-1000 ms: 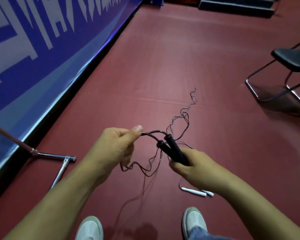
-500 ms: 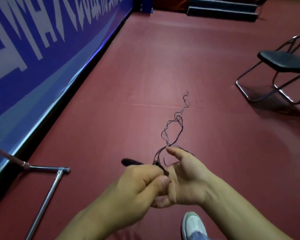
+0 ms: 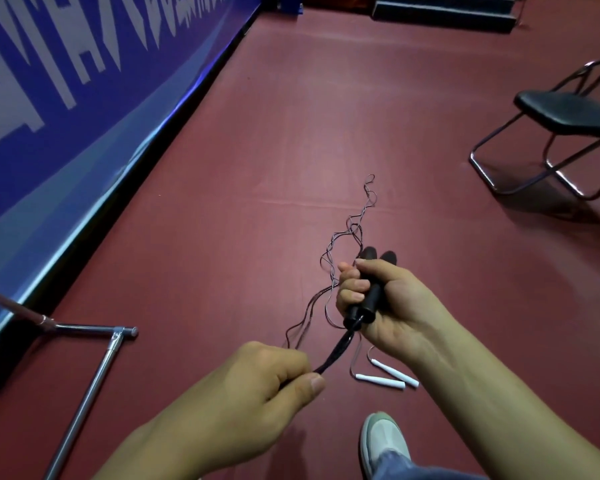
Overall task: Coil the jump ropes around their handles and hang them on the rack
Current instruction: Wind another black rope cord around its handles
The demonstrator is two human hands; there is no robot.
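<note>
The right hand [image 3: 395, 306] holds two black handles [image 3: 370, 299] side by side. Its fingers [image 3: 352, 284] are curled tight round them. The far tips of the handles stick out past the fingers and point away from the person.

A thin dark rope [image 3: 333, 355] comes out of the near ends of the handles in a twisted bunch. It runs down to the left hand [image 3: 257, 386], which is lower and closer to the person. That hand pinches the bunch between the thumb [image 3: 310, 384] and the curled fingers. The bunch looks pulled straight between the two hands. The rest of the rope hangs in loose loops and lies in wiggly lines on the red floor [image 3: 257, 168], going away from the person.

Two white handles [image 3: 381, 380] lie on the floor, below the right hand in the picture and near a grey shoe [image 3: 385, 441].

A silver metal stand [image 3: 87, 372] is on the floor by its left edge, just beside the blue wall [image 3: 84, 81]. A black chair [image 3: 565, 110] stands at the right edge of the floor, well apart from the hands.
</note>
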